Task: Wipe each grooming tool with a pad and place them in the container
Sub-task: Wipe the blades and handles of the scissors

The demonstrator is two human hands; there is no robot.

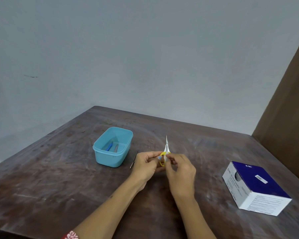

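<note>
Two hands meet above the middle of the dark, scuffed wooden bench (59, 187). Left hand (146, 167) has fingers curled round the yellow loop handles of a small pair of scissors (166, 149), blades closed and pointing up and away from the person, tip narrow and sharp. Right hand (181, 175) is also curled in at the handles, fingertips pinching there; a small white-blue bit shows between the two hands at the handle, likely the pad (160, 158), too small to be sure. So both hands are closed on things: left grips the scissors, right pinches at the handle area with what seems to be the pad.

Light blue plastic container (110, 157) sits on the bench to the left of the hands, open top, rounded rectangle. Inside it lie two slim tools: one blue-handled tool (109, 146) and one grey metal tool (116, 148) just beside it, exact type unclear.

Thin metal tweezers (134, 159) lie flat on the bench between the container and the left hand, near the hand's knuckles, not touched.

White and dark blue box (255, 187) of alcohol swabs stands at the right side of the bench, well apart from the hands. Red patterned sleeve (70, 235) edge shows at the left forearm, bottom of view.
</note>
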